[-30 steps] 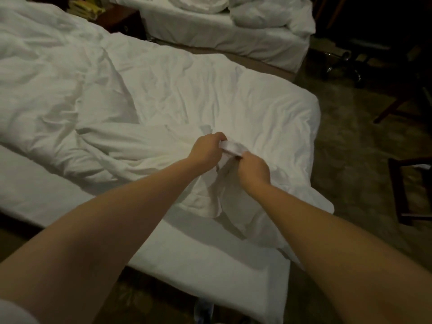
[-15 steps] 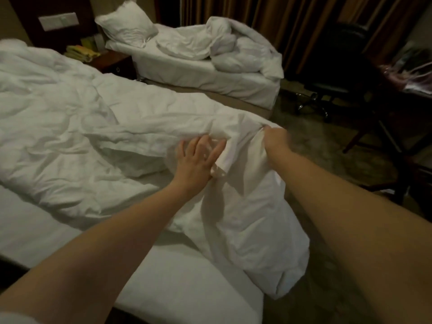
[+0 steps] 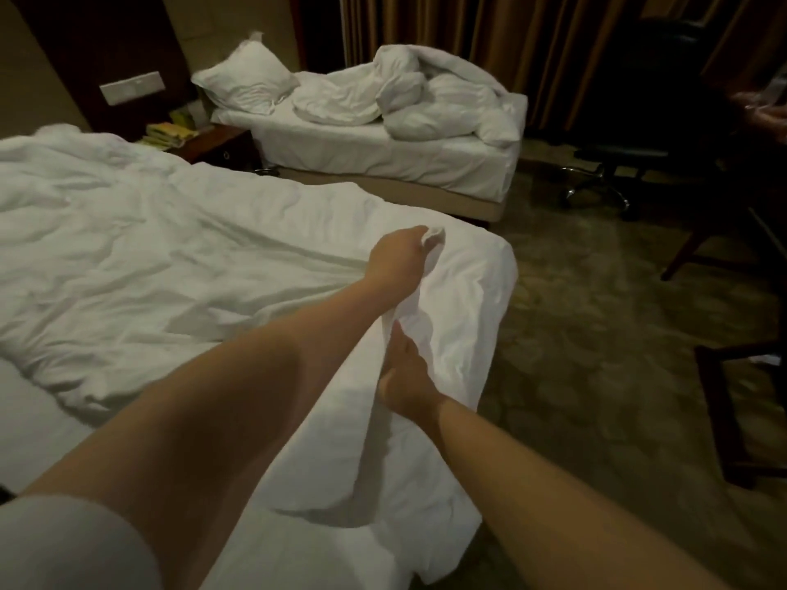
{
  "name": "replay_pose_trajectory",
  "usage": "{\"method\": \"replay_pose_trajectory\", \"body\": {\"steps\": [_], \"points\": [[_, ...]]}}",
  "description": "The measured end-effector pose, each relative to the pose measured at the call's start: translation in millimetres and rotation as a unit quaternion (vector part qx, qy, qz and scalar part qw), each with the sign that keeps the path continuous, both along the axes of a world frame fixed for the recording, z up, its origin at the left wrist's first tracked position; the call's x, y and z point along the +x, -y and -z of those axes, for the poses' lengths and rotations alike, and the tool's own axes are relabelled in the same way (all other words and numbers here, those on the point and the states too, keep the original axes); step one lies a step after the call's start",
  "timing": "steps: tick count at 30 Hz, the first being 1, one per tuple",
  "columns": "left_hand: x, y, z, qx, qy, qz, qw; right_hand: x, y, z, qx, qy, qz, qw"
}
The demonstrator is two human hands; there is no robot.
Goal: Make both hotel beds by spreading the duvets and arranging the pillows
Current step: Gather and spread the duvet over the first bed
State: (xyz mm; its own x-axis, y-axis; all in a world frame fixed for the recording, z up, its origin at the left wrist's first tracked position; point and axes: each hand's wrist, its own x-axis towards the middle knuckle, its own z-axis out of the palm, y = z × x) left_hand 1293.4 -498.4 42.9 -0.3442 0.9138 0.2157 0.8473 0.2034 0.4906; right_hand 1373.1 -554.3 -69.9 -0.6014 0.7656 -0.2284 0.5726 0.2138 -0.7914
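The near bed (image 3: 38, 423) carries a wrinkled white duvet (image 3: 170, 249) spread across most of it. My left hand (image 3: 398, 259) reaches far forward and grips the duvet's corner (image 3: 435, 237) close to the foot end of the bed. Nearer to me, my right hand (image 3: 409, 379) pinches a fold of the duvet's edge and holds it slightly raised. The far bed (image 3: 383, 163) has a crumpled duvet (image 3: 447, 100) piled at its right end and a white pillow (image 3: 247, 83) at its head.
A dark nightstand (image 3: 217, 144) with yellow items (image 3: 170, 132) stands between the beds. A black office chair (image 3: 617, 155) is at the right back before brown curtains (image 3: 468, 23). A dark wooden chair (image 3: 724, 402) stands on the carpet at the right.
My left hand has gone from an open touch to gripping the duvet's corner further forward. My right hand has come back toward me along the edge. The duvet now covers the bed's foot corner.
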Motion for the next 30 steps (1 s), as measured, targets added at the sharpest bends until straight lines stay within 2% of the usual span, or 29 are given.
{"method": "replay_pose_trajectory", "body": {"steps": [2, 3, 5, 6, 11, 15, 17, 18, 19, 21, 24, 28, 30], "points": [[17.4, -15.2, 8.1, -0.017, 0.02, -0.004, 1.0, 21.6, -17.9, -16.2, -0.078, -0.054, 0.027, 0.995], [22.8, -21.2, 14.6, -0.028, 0.027, -0.014, 0.999, 31.3, -28.3, -27.2, -0.164, -0.096, 0.042, 0.981], [30.6, -30.2, 28.9, -0.053, 0.055, -0.05, 0.996, 49.7, -49.4, -50.3, -0.354, -0.152, 0.07, 0.92], [33.9, -34.8, 33.6, -0.065, 0.079, -0.071, 0.992, 55.3, -56.1, -55.4, -0.395, -0.161, 0.063, 0.902], [43.2, -76.7, 37.6, -0.028, 0.197, -0.157, 0.967, 57.8, -65.1, -46.4, -0.384, -0.1, -0.067, 0.916], [32.6, -112.0, 46.4, 0.016, 0.259, -0.207, 0.943, 38.8, -101.1, -27.5, -0.33, -0.093, 0.012, 0.939], [18.6, -130.7, 51.2, 0.026, 0.242, -0.204, 0.948, 37.9, -142.9, -12.9, -0.318, -0.068, 0.072, 0.943], [9.5, -142.4, 53.7, 0.024, 0.224, -0.193, 0.955, 42.4, -165.5, -8.6, -0.257, -0.016, 0.047, 0.965], [-0.8, -157.0, 55.6, 0.018, 0.208, -0.178, 0.962, 48.4, -191.0, -4.2, -0.224, -0.002, 0.063, 0.973], [-20.0, -197.5, 56.6, -0.006, 0.176, -0.139, 0.974, 58.3, -255.7, -1.1, -0.231, -0.05, 0.171, 0.957], [-43.9, -272.3, 57.3, -0.046, 0.129, -0.113, 0.984, 63.4, -357.4, -10.8, -0.146, -0.03, 0.224, 0.963], [-66.7, -364.4, 57.6, -0.064, 0.08, -0.145, 0.984, 61.9, -460.2, -36.1, -0.063, -0.006, 0.169, 0.984], [-75.3, -408.0, 57.3, -0.069, 0.056, -0.166, 0.982, 61.2, -496.6, -35.9, -0.088, 0.026, 0.104, 0.99]]}}
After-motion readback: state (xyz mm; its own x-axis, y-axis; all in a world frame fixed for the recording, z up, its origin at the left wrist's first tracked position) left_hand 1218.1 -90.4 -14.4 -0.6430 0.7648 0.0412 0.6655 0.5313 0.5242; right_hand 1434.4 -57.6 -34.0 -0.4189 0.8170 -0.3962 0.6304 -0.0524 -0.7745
